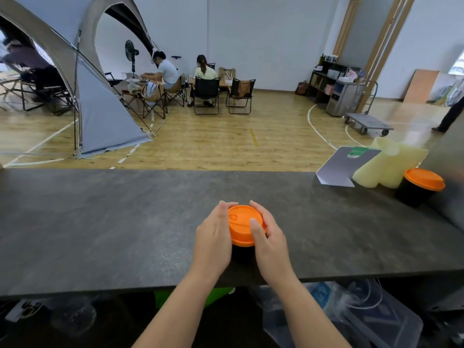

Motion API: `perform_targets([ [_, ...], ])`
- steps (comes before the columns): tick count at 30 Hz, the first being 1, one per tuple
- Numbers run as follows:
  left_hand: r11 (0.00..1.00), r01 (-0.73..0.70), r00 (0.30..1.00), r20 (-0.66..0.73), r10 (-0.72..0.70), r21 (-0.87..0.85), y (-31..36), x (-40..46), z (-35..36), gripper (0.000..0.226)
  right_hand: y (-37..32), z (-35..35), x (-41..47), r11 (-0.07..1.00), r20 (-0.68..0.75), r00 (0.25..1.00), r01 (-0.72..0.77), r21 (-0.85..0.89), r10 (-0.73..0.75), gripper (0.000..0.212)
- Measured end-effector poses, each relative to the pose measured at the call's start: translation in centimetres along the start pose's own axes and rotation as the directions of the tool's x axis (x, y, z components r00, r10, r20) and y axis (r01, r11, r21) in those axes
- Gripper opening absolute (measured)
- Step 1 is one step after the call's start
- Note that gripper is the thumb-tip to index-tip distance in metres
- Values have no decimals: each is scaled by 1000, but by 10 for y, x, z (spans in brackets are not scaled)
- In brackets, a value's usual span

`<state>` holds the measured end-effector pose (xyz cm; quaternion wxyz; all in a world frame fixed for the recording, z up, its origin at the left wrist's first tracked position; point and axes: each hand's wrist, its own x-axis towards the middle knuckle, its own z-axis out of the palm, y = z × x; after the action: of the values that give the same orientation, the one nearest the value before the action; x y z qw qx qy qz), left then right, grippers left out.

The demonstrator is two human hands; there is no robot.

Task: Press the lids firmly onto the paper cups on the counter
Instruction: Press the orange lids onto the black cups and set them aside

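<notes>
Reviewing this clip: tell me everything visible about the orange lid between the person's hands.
The orange lid is round, smooth, plastic-looking, with a raised rim, a small teardrop sip opening near its left edge and a thin line across the top. It sits level on a dark cup, mostly hidden beneath it, near the front edge of the grey counter. The left hand cups its left side, fingers curled over the far rim; the right hand wraps the right side, thumb lying on top. Whether it is fully seated cannot be told.

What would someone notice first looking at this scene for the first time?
The bright orange lid at the counter's centre, with the left hand and right hand curled around its rim. A second lidded black cup stands far right, and a grey tent fills the left background.
</notes>
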<state>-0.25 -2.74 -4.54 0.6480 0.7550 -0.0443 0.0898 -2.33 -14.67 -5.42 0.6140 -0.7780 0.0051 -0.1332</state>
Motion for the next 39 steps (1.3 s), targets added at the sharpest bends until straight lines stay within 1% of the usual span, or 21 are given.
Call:
perform_targets([
  [2, 999, -29, 1000, 2, 29, 23, -1, -4, 8, 40, -1, 3, 3, 996, -36, 999, -17, 93, 20, 43],
  [4, 999, -36, 999, -30, 36, 1, -6, -5, 12, 26, 0, 10, 4, 988, -78, 997, -15, 154, 28, 37],
  [6, 996, -28, 997, -68, 23, -80, -11, -7, 16, 26, 2, 17, 2, 980, -123, 992, 2, 197, 23, 40],
  [9, 988, -24, 994, -108, 8, -155, -14, -8, 19, 33, 6, 22, 2, 978, -187, 982, 48, 201, -9, 45],
  [11, 988, -30, 994, -110, 13, -152, -15, -8, 21, 34, 10, 22, 4, 978, -206, 978, 70, 195, -28, 49],
  [18, 990, -46, 994, -102, 32, -133, -19, -6, 21, 32, 13, 25, 5, 978, -240, 969, 109, 178, -64, 51],
  [21, 993, -52, 997, -63, 45, -102, -17, -5, 18, 32, 10, 24, 4, 983, -232, 970, 110, 149, -73, 53],
  [23, 994, -37, 999, 18, 39, -106, -15, 1, 8, 32, 7, 22, 2, 989, -207, 975, 108, 105, -85, 55],
  [25, 996, -33, 993, 109, 42, -82, -11, 12, -6, 29, 5, 18, 1, 993, -184, 980, 95, 76, -80, 50],
  [26, 998, -51, 992, 114, 55, -36, -9, 19, -14, 23, 6, 15, 0, 994, -187, 980, 84, 73, -69, 46],
  [28, 993, -87, 996, 28, 85, 78, -9, 29, -26, 10, 6, 9, 1, 996, -218, 975, 62, 63, -47, 33],
  [29, 987, -100, 994, -26, 104, 124, -8, 32, -29, 8, 5, 7, 1, 998, -229, 973, 52, 47, -40, 25],
  [31, 971, -135, 984, -88, 155, 198, -8, 33, -30, 20, 3, 6, 1, 999, -227, 973, 45, -4, -45, 17],
  [33, 955, -153, 977, -105, 184, 253, -3, 27, -27, 31, 2, 7, 3, 999, -191, 981, 37, -15, -40, 12],
  [35, 968, -105, 984, -115, 134, 230, 1, 17, -21, 36, 2, 11, 4, 999, -145, 989, 36, 24, -32, 17],
  [37, 988, -51, 994, -86, 64, 147, -4, 6, -13, 34, 4, 16, 4, 998, -84, 996, 48, 49, -44, 30],
  [39, 998, -49, 998, -40, 51, 45, -13, -4, -5, 30, 9, 21, 1, 995, -33, 998, 59, 83, -56, 37],
])
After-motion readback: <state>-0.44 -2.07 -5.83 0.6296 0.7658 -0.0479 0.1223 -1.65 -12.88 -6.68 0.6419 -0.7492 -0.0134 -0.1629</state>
